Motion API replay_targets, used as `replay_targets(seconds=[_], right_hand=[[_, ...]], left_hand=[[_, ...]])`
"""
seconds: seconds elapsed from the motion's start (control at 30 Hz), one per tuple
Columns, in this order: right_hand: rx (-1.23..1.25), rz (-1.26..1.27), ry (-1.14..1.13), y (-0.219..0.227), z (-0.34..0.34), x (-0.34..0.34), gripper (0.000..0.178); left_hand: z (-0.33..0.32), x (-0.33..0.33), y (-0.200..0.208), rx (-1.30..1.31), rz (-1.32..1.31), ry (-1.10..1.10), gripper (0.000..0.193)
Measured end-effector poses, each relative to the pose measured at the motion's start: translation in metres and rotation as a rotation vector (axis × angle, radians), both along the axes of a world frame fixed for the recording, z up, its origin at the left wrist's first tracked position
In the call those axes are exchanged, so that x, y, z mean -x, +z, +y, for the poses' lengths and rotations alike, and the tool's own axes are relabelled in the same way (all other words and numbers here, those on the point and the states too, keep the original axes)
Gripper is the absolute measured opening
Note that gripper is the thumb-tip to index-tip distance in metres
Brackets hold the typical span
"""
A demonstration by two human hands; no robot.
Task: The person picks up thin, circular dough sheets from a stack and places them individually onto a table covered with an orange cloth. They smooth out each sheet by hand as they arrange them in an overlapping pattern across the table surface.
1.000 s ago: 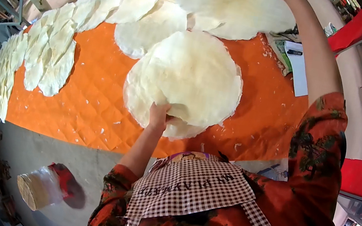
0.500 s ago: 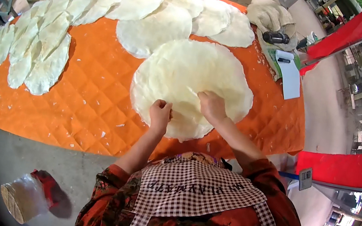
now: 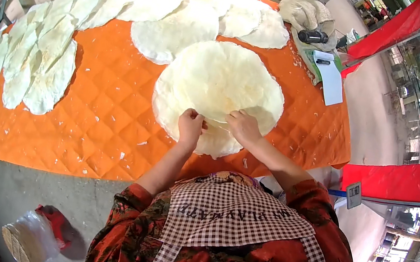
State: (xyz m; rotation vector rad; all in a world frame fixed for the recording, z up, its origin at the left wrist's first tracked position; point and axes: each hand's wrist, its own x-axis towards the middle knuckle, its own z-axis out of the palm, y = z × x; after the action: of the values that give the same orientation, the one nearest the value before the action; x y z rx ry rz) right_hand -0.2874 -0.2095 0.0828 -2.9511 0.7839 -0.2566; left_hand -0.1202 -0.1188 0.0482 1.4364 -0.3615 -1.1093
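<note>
A large, thin, cream-coloured round sheet, much like a flatbread (image 3: 221, 80), lies on the orange quilted cloth in front of me. Under its near edge shows another pale round (image 3: 217, 143). My left hand (image 3: 191, 126) pinches at the upper sheet's near edge, left of its middle, fingers closed. Farther right along that edge, my right hand (image 3: 244, 128) is also closed, thumb and fingers together on the rim. Overlapping pale rounds (image 3: 157, 0) run along the far side of the cloth, and one of them (image 3: 167, 40) reaches close to the sheet at my hands.
Orange cloth (image 3: 106, 119) covers the table. More rounds (image 3: 51, 65) overlap at the left. On the right lie a notepad with a pen (image 3: 330, 84), a dark bottle-like object (image 3: 313, 36) and crumpled cloth (image 3: 305, 11). A plastic-wrapped roundish bundle (image 3: 28, 239) sits on the floor, lower left.
My hands have come closer together at the sheet's near edge. The upper sheet's near edge now stands out more clearly above the round beneath. The view has shifted slightly.
</note>
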Motion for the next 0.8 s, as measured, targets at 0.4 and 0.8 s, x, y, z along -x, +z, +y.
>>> replay_targets(seconds=[0.4, 0.8], right_hand=[[-0.378, -0.266, -0.309, 0.003, 0.001, -0.011, 0.027], [0.095, -0.272, -0.086, 0.043, -0.034, 0.008, 0.009]], left_hand=[[0.001, 0.009, 0.055, 0.136, 0.198, -0.08, 0.025], [0.014, 0.022, 0.005, 0.069, -0.026, 0.26, 0.035]])
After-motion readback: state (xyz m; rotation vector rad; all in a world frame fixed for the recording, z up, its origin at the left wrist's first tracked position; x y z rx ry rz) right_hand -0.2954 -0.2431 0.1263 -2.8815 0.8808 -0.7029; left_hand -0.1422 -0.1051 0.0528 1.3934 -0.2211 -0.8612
